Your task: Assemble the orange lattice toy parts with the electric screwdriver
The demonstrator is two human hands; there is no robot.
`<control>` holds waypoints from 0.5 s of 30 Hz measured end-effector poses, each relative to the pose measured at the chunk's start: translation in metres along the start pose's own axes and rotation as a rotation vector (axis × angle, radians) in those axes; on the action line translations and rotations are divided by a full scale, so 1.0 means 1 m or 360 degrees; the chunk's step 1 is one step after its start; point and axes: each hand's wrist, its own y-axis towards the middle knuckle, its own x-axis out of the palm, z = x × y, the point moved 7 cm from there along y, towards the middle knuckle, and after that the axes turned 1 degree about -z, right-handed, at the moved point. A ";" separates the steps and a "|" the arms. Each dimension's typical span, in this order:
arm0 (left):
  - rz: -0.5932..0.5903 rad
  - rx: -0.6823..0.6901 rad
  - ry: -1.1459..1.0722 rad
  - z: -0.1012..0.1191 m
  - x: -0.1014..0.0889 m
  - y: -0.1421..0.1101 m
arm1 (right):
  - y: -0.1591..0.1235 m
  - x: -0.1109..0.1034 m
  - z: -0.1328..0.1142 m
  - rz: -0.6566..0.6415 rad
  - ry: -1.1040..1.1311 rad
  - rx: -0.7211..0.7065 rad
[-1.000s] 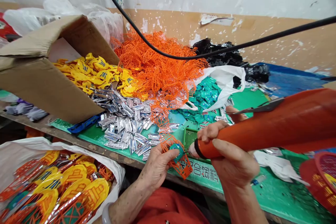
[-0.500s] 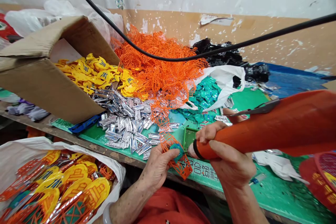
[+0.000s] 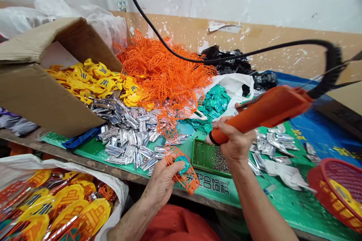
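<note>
My left hand pinches an orange plastic lattice piece with a teal plastic part set against it, thumb on top. In my right hand is an orange electric screwdriver, its fingers wrapped around the body and its nose pointing down to the left. That nose hangs over a green perforated tray, whose right part holds many small metal screws. The driver's bit cannot be made out.
A cardboard box with yellow parts lies at left beside silver pieces. Behind are heaped orange lattices and teal parts. A black cable crosses above. A sack stands front left, a red basket right.
The screwdriver has lifted away from the lattice piece and swung right and back, over the tray of screws. My left hand keeps its hold. The view has shifted slightly right.
</note>
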 end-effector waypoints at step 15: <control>-0.0005 -0.0020 -0.0029 -0.002 -0.002 0.004 | -0.001 -0.005 0.019 0.0083 -0.0198 0.0010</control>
